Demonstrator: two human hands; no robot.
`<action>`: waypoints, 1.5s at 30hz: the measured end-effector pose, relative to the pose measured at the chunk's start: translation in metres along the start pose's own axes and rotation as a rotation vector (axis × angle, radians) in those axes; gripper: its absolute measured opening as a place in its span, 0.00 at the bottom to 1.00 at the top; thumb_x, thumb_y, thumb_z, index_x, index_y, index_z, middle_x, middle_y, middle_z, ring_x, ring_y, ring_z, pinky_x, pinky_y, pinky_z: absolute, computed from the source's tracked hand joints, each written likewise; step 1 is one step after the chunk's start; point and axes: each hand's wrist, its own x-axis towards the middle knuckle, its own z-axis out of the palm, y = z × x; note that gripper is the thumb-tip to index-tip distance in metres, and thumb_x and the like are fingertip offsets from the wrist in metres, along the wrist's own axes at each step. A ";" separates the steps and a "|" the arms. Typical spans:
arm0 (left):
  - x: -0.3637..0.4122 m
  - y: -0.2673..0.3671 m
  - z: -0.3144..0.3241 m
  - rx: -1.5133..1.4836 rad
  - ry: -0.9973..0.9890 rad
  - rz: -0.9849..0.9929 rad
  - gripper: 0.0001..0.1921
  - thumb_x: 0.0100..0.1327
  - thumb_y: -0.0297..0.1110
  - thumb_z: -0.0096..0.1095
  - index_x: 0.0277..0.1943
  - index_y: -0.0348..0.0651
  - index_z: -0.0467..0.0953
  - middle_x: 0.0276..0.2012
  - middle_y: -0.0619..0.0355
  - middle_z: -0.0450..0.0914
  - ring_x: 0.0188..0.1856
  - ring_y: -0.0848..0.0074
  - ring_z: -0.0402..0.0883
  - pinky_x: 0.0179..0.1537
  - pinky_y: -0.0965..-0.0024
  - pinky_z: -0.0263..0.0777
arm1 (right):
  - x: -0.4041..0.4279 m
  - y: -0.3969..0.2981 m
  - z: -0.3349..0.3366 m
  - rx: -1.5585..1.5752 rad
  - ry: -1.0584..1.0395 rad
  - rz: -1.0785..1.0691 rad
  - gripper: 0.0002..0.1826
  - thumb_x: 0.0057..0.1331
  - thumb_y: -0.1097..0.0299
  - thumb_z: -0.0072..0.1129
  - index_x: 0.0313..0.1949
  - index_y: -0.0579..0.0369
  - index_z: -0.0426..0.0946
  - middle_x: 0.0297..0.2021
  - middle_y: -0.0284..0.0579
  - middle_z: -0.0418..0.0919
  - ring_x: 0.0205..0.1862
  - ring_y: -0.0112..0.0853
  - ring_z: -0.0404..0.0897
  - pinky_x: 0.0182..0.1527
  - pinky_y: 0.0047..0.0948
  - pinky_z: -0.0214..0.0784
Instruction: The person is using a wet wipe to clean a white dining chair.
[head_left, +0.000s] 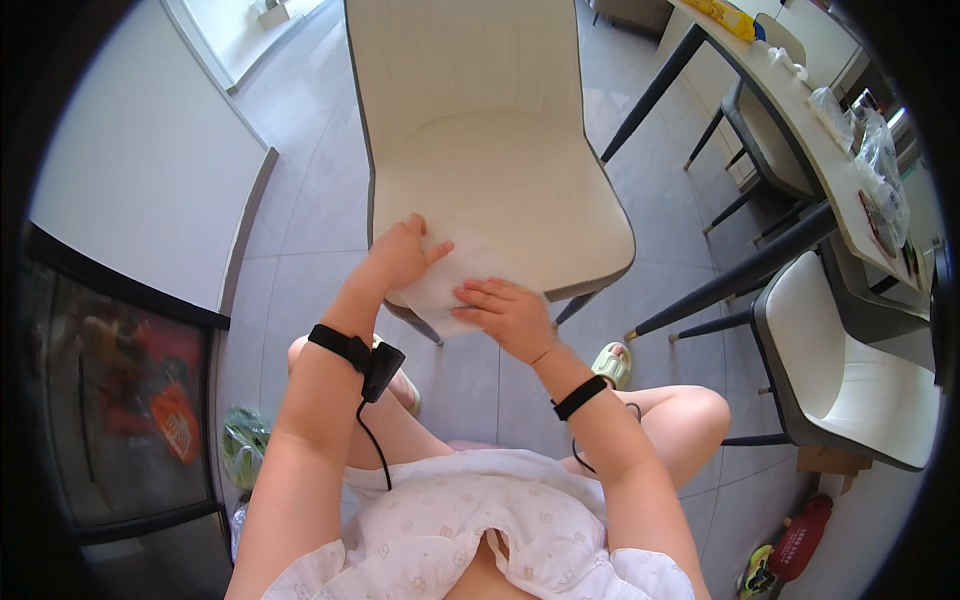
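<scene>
A cream padded chair (499, 180) with dark trim stands in front of me. Over the front left part of its seat lies a thin, whitish, translucent sheet (442, 296), which hangs past the front edge; its material is hard to tell. My left hand (401, 253) rests at the sheet's left side, thumb and index finger spread apart. Across the sheet's right part lies my right hand (514, 315), its fingers extended to the left on top. Whether any fingers pinch the sheet from below is hidden. Both wrists wear black straps, the left with a small black device (383, 373).
A table (847, 191) with plastic bags (881, 161) runs along the right. Under it and beside it stand more chairs (832, 367). A dark glass-fronted cabinet (127, 405) and a bag of green vegetables (245, 448) are at left. A red item (801, 538) lies lower right.
</scene>
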 end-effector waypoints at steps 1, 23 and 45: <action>-0.001 0.001 0.000 0.010 0.012 -0.006 0.34 0.60 0.56 0.58 0.55 0.32 0.66 0.50 0.37 0.75 0.51 0.50 0.76 0.50 0.58 0.70 | -0.003 0.004 -0.009 0.017 0.017 0.002 0.12 0.53 0.70 0.58 0.38 0.42 0.80 0.49 0.27 0.79 0.53 0.27 0.76 0.54 0.31 0.70; 0.011 -0.005 -0.003 -0.151 -0.046 -0.050 0.32 0.58 0.55 0.62 0.50 0.31 0.68 0.43 0.40 0.78 0.47 0.54 0.78 0.48 0.60 0.70 | -0.066 0.099 -0.111 0.193 0.066 0.611 0.18 0.45 0.79 0.71 0.31 0.58 0.69 0.53 0.51 0.77 0.60 0.41 0.71 0.59 0.34 0.65; 0.011 0.000 -0.004 -0.092 -0.061 -0.057 0.36 0.58 0.56 0.61 0.52 0.27 0.66 0.46 0.39 0.78 0.50 0.53 0.77 0.50 0.58 0.70 | -0.067 0.085 -0.102 0.175 0.138 0.728 0.16 0.49 0.76 0.70 0.33 0.59 0.71 0.53 0.52 0.77 0.63 0.42 0.68 0.61 0.33 0.63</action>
